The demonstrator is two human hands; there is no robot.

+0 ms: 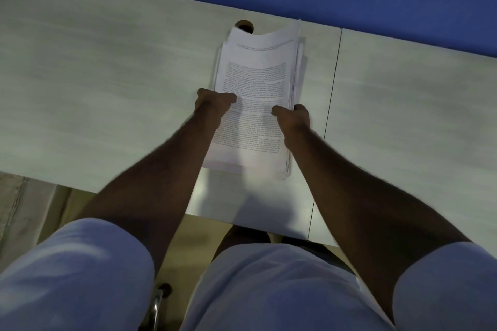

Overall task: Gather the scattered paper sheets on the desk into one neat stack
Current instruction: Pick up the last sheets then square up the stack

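Left hand (212,105) and right hand (291,117) clamp the paper stack (255,83) (edges uneven) above the desk (107,88)

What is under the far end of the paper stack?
The stack covers part of a round hole in the desk; only its far rim shows. The rest is hidden by the sheets.

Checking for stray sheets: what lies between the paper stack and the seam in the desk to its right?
Only bare desk in the head view: no loose sheet between the paper stack and the seam.
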